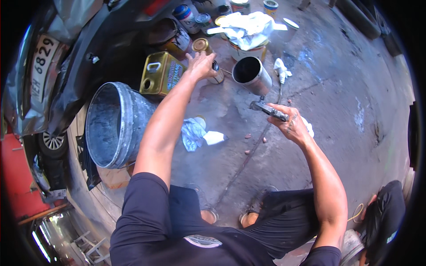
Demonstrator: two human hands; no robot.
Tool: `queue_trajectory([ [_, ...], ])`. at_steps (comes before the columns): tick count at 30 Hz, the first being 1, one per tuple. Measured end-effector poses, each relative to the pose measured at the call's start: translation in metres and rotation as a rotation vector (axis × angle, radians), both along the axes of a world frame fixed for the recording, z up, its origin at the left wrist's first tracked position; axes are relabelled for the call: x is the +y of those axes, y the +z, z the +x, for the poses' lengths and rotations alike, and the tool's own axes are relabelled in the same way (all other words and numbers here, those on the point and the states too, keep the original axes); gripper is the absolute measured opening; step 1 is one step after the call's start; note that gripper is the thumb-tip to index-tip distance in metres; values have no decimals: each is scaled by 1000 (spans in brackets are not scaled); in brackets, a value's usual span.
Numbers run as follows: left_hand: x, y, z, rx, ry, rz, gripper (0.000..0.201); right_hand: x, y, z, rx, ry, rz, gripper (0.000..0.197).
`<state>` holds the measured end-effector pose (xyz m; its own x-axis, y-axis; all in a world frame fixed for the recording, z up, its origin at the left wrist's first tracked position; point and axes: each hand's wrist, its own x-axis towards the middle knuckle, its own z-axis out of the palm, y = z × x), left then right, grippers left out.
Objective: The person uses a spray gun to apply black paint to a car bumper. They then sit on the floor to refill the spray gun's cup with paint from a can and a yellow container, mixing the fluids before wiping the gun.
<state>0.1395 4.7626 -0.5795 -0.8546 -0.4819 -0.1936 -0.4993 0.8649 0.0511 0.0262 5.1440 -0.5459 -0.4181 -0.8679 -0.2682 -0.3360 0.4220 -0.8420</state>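
In my right hand (288, 122) is a spray gun (268, 110), my fingers wrapped around its handle. The gun's open metal cup (262, 82) tilts, showing its dark inside. My left hand (202, 67) stretches forward with fingers spread at a small gold can (201, 45); part of that can is hidden by the hand. Close beside the hand, a small silver can with a dark top (216, 76) stands on the floor. A square gold tin (162, 73) stands left of my left wrist.
A large stained bucket (126, 128) lies left of my left forearm. Crumpled wipes (195, 133) lie on the floor. Beyond my hands, white cloth (248, 29) covers a paint tin, with several other tins around. A damaged car (66, 62) stands left. Another person (386, 213) is at lower right.
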Motion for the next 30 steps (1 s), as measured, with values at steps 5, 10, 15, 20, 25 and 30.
queue_trajectory([
  [5,-1,49,43,440,109,-183,77,-5,-14,-2,14,-8,-67,47],
  [10,-33,68,122,131,734,-125,118,-25,-2,5,-73,42,-29,49],
  [15,-45,71,122,67,776,16,127,-27,-14,5,-70,64,-61,49],
  [20,-31,76,119,73,715,12,129,-28,-17,11,-107,63,-35,49],
  [25,-2,86,109,60,622,-41,122,-27,-25,11,-80,66,-59,49],
  [30,12,86,118,58,646,-43,117,-30,-21,12,-62,82,-67,50],
])
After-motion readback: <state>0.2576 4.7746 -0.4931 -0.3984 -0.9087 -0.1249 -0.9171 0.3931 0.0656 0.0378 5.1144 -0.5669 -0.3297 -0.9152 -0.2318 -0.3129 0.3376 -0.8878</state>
